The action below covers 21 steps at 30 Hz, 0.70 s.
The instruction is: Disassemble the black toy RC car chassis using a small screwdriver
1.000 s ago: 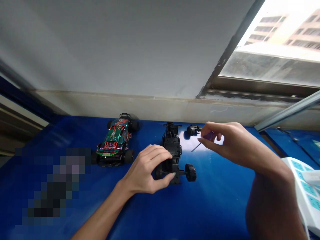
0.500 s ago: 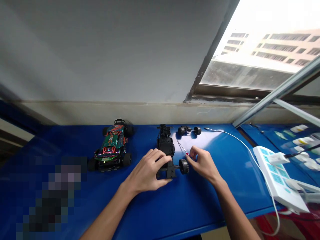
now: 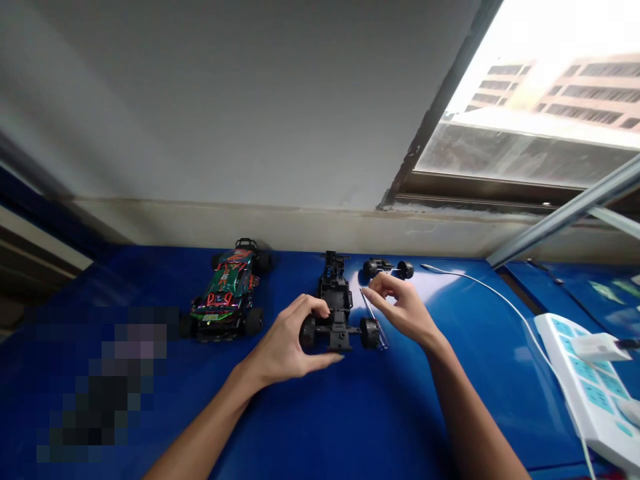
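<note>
The bare chassis (image 3: pixel 336 303) of a model car lies in the middle of the blue surface (image 3: pixel 350 413), its nose toward the wall. The left hand (image 3: pixel 287 343) has its grip closed on the near end, fingers curled over the wheel (image 3: pixel 307 331) on that side and thumb underneath. The right hand (image 3: pixel 407 310) hovers just beside the opposite wheel with its grip open, fingers spread and holding nothing. A thin screwdriver (image 3: pixel 374 321) appears to lie on the surface between that hand and the chassis, though the view is too small to tell whether a fingertip touches it.

The chassis looks light and stiff, a plastic frame with thin arms and exposed parts that could snap. It is probably best held by the solid middle plate or across the axle ends rather than by the slender links.

To the left stands a finished car (image 3: pixel 227 293) with a green shell. A loose axle (image 3: pixel 388 269) sits near the wall, and a power strip (image 3: pixel 583 373) lies far right.
</note>
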Tool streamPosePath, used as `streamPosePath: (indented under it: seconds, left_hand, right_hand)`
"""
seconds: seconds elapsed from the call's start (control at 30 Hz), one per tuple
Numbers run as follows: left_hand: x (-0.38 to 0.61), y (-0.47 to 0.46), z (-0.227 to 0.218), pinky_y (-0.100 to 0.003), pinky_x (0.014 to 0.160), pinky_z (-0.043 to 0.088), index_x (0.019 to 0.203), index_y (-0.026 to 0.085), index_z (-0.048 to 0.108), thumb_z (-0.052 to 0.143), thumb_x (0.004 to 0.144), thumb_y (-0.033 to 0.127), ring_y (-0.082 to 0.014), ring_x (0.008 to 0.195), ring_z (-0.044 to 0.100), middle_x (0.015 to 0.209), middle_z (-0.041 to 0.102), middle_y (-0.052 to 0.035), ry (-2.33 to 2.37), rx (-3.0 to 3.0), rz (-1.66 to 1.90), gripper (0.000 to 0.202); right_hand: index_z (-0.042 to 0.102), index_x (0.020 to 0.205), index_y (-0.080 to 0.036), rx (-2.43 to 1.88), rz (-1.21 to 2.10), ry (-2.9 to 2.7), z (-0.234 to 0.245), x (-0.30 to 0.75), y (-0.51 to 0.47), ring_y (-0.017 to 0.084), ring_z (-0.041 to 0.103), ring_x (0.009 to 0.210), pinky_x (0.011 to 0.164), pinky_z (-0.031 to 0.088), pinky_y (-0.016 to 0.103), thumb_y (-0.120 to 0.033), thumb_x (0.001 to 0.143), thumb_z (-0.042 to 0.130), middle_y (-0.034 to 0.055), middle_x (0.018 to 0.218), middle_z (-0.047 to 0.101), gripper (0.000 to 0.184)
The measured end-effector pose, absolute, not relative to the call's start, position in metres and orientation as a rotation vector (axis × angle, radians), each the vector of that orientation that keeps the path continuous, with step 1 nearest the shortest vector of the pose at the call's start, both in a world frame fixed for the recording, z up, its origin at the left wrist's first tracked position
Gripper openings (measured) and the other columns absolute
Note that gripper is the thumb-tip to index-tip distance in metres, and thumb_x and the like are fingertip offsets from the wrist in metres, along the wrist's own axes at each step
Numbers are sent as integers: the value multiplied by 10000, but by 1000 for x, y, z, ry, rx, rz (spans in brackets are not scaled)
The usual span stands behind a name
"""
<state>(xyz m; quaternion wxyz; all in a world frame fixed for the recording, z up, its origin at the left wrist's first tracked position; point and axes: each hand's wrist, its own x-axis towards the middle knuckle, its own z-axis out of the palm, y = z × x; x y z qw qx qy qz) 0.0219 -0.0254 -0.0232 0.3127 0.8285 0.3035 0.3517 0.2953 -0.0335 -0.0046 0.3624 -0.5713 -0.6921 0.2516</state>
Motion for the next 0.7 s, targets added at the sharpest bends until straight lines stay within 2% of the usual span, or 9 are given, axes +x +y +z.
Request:
streamPosePath:
  seconds: [0.3,0.5,0.7]
  left_hand:
    - [25,-23,-21,-328,863,535,1060,218,640,993,672,326,-212,930,672,1016,697,-15,826,2104,953,536]
    - [22,-21,-21,-382,951,533,1063,216,648,1001,659,332,-258,1070,658,1146,675,-64,828,2092,911,549]
    - [22,-20,-23,-446,1073,493,1074,233,632,1013,638,321,-296,1224,603,1294,634,-92,824,2084,880,585]
  right_hand:
    - [687,989,-227,-1201,934,-1704,-20,277,-53,204,654,903,810,534,358,-526,953,689,38,945,698,301]
    - [699,1129,-237,-1122,1116,-1805,-19,280,-54,241,682,1024,879,572,370,-562,665,961,60,1119,715,624]
    - [672,1125,-252,-1151,1129,-1862,-18,281,-54,236,660,1049,919,533,371,-488,666,989,46,1148,704,606]
